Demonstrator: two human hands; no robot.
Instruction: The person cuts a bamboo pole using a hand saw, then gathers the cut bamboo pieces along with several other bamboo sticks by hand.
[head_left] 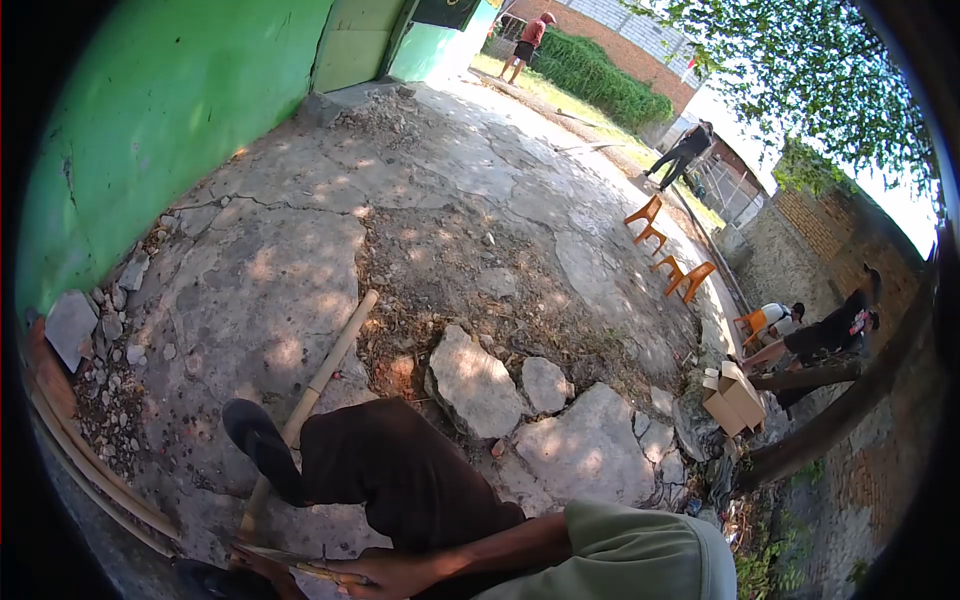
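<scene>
The right hand (375,575) curls around a thin stick (325,573), low in view by the feet. The left hand (268,570) is near the stick's other end, but too shadowed and cropped to tell its grip. A bamboo pole (340,345) on the ground runs past a sandal (258,445). The step seems to be handling the stick; the next move likely calls for a steady hold.

Just beyond my right hand (378,575), a patch of concrete (345,528) leaves me room; my bent leg (395,460) bars the far way, the bamboo pole (337,345) the left, broken slabs (474,385) farther right.
</scene>
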